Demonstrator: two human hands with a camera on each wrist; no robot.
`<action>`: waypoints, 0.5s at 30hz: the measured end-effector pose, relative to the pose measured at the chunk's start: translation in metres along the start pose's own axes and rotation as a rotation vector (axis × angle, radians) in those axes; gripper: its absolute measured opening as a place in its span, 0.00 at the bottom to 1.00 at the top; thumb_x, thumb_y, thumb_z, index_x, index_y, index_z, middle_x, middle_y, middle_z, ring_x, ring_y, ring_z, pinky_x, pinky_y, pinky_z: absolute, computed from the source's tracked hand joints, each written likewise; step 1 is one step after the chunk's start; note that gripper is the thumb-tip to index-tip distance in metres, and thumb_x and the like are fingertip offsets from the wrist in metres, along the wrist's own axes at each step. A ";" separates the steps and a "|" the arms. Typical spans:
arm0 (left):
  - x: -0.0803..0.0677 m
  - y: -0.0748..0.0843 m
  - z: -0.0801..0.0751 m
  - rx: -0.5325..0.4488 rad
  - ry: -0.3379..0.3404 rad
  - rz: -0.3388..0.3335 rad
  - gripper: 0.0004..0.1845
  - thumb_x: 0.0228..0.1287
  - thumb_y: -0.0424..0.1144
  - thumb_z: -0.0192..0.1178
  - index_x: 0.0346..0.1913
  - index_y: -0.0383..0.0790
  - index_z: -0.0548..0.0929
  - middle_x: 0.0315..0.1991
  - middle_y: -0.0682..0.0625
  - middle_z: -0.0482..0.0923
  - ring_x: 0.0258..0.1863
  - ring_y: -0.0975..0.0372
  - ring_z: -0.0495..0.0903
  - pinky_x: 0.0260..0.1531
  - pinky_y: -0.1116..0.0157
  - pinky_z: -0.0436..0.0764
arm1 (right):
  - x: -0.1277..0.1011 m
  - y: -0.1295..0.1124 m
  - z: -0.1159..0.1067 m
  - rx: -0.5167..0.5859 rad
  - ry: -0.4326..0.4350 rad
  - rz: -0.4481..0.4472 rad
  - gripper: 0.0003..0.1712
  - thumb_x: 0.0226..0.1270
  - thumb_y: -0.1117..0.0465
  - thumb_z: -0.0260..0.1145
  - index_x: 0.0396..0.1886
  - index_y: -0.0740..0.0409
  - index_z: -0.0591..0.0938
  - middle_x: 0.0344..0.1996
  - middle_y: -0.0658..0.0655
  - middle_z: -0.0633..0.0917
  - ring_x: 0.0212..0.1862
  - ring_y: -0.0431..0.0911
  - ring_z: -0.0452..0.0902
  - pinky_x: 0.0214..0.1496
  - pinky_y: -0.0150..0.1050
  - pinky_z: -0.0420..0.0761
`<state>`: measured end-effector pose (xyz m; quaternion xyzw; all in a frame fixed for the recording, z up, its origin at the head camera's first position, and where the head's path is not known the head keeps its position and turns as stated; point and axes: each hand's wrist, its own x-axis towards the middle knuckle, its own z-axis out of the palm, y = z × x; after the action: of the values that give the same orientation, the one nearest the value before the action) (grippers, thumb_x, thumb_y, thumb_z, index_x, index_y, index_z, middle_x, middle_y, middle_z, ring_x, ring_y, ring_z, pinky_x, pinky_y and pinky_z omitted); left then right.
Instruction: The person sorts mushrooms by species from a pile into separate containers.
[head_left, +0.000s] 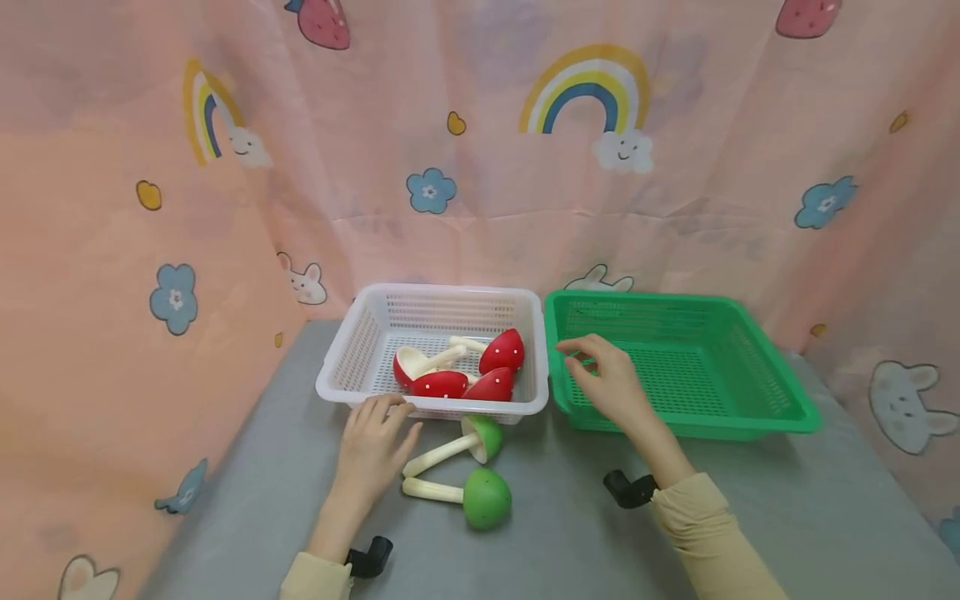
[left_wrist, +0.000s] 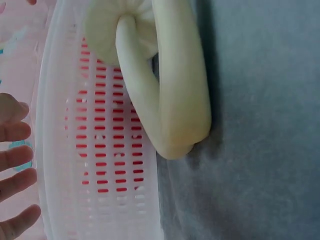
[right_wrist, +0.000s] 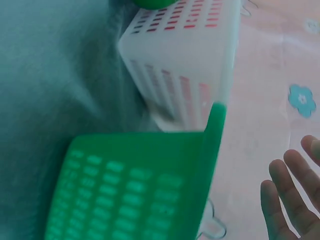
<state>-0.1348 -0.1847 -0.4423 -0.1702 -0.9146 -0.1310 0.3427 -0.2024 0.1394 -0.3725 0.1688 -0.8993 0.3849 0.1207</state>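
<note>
My left hand hovers at the front rim of the white basket, its fingers spread and holding nothing. Just to its right, two green-capped toy mushrooms with cream stems lie on the grey table. In the left wrist view their cream stems overlap in front of the basket's slotted wall. Inside the white basket lie several red-capped toy mushrooms with white dots. My right hand is held over the left part of the green basket, fingers loosely bent with nothing between them.
The two baskets stand side by side at the back of the grey table. Behind them hangs a pink curtain printed with rainbows and flowers. Black wrist mounts sit at both sleeves.
</note>
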 end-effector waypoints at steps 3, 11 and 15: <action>-0.002 0.002 -0.006 -0.034 -0.022 0.038 0.12 0.50 0.39 0.70 0.40 0.45 0.85 0.40 0.50 0.80 0.44 0.54 0.78 0.46 0.55 0.78 | -0.009 0.008 -0.004 0.020 0.015 0.005 0.13 0.69 0.64 0.58 0.51 0.56 0.82 0.46 0.56 0.84 0.46 0.49 0.80 0.46 0.44 0.80; -0.009 0.019 -0.007 -0.066 -0.161 0.166 0.13 0.52 0.43 0.70 0.41 0.48 0.84 0.40 0.55 0.80 0.44 0.60 0.79 0.46 0.59 0.80 | -0.036 0.030 -0.018 0.029 0.128 -0.018 0.14 0.70 0.65 0.59 0.51 0.55 0.83 0.45 0.56 0.84 0.45 0.32 0.75 0.45 0.34 0.79; -0.016 0.028 -0.002 -0.111 -0.239 0.170 0.13 0.51 0.44 0.70 0.41 0.50 0.84 0.38 0.58 0.79 0.38 0.65 0.78 0.38 0.65 0.80 | -0.048 0.038 -0.028 0.033 0.168 -0.033 0.14 0.69 0.65 0.59 0.53 0.56 0.82 0.45 0.57 0.83 0.45 0.20 0.69 0.46 0.22 0.74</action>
<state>-0.1107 -0.1633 -0.4480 -0.2801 -0.9225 -0.1307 0.2313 -0.1710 0.1952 -0.3953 0.1529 -0.8766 0.4105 0.1992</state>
